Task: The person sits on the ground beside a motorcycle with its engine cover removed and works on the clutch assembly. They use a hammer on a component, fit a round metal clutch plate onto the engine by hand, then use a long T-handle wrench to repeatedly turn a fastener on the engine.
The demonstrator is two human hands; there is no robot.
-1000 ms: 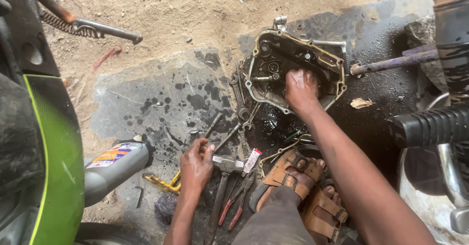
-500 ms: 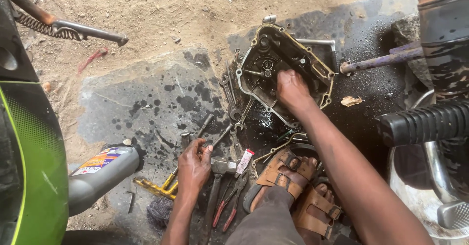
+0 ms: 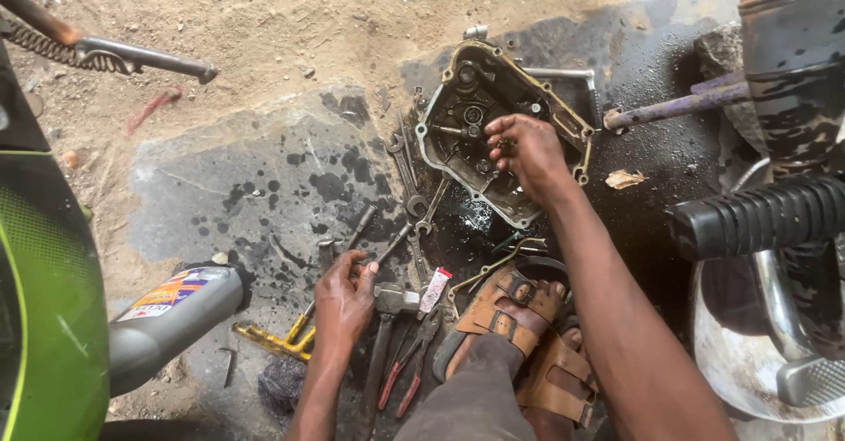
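1. Right hand [image 3: 526, 152]: reaches forward into the oily grey metal engine side cover [image 3: 493, 128], which lies open side up on the stained ground; its fingers are drawn narrow, pinching at a small part inside the cover that is too small to identify.
2. Left hand [image 3: 345, 296]: rests low and near the body, curled around a slim dark metal hand tool [image 3: 370, 256] whose long axis runs diagonally, up and away toward the cover.
3. Key relation: the cover lies ahead and to the right of the left hand and directly under the right hand, so the right hand is much the nearer.
4. Between the hands: a row of steel open-ended spanners [image 3: 407, 172] lies just beside the cover's left edge.
5. Just right of the left hand: a steel-headed hammer [image 3: 393, 300] and red-handled pliers [image 3: 405, 379].
6. Left of the left hand: a grey plastic oil bottle [image 3: 167, 318] on its side and a yellow metal tool [image 3: 273, 342].
7. Below the right forearm: tan leather sandals [image 3: 519, 335] on the person's feet.
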